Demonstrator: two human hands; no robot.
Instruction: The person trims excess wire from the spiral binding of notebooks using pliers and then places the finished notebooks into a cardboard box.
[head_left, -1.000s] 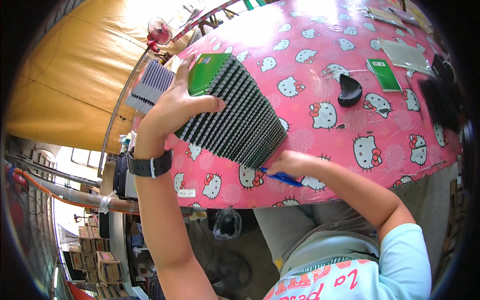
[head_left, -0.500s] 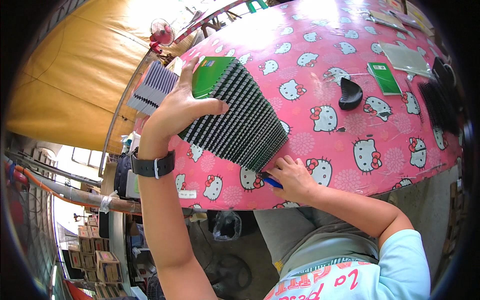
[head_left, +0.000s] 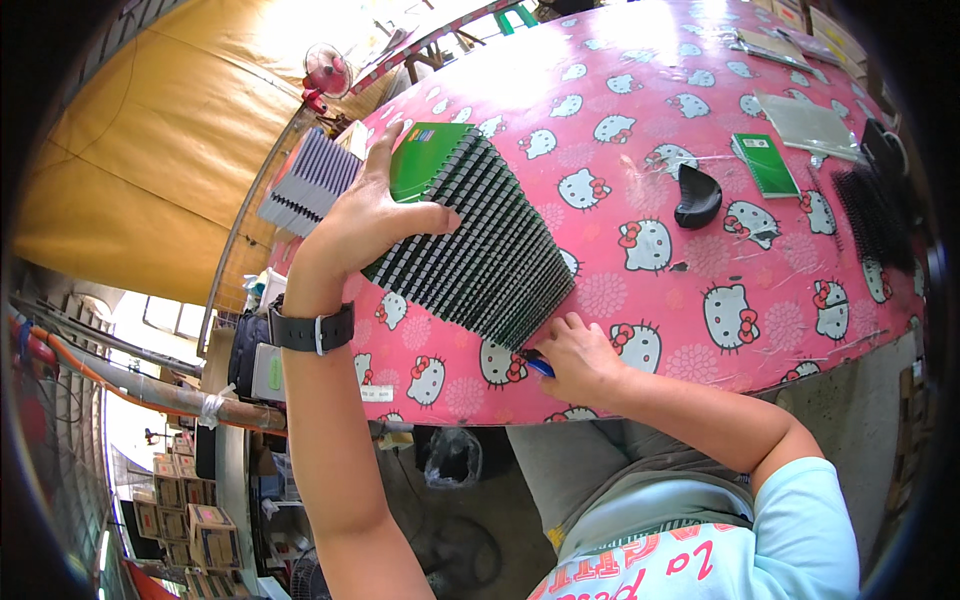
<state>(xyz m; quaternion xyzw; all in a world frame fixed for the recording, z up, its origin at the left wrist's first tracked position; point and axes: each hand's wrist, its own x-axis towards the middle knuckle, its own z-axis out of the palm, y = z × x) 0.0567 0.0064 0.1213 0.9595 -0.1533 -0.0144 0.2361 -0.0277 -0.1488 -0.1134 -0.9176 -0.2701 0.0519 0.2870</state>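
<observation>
A tall stack of green spiral notebooks (head_left: 490, 240) stands on the pink table, its rows of dark wire bindings turned toward me. My left hand (head_left: 375, 215) grips the upper left part of the stack, thumb across the bindings and fingers along the far side of the green top cover. Down at the stack's lower end, my right hand (head_left: 580, 362) is closed round a small blue-handled tool (head_left: 540, 366). The tool's dark tip is close to the lowest bindings; its kind is mostly hidden by the fingers, and I cannot tell whether it touches them.
Another notebook stack (head_left: 312, 180) stands beyond my left hand. To the right lie a black curved holder (head_left: 698, 196), a single green notebook (head_left: 767, 165), a clear plastic sleeve (head_left: 808, 127) and a bundle of black binding coils (head_left: 873, 220). The pink patterned table (head_left: 650, 290) ends near my lap.
My right hand has shifted slightly up and left with the blue-handled tool, at the stack's lower end. My left hand keeps its hold; the whole view has moved a little.
</observation>
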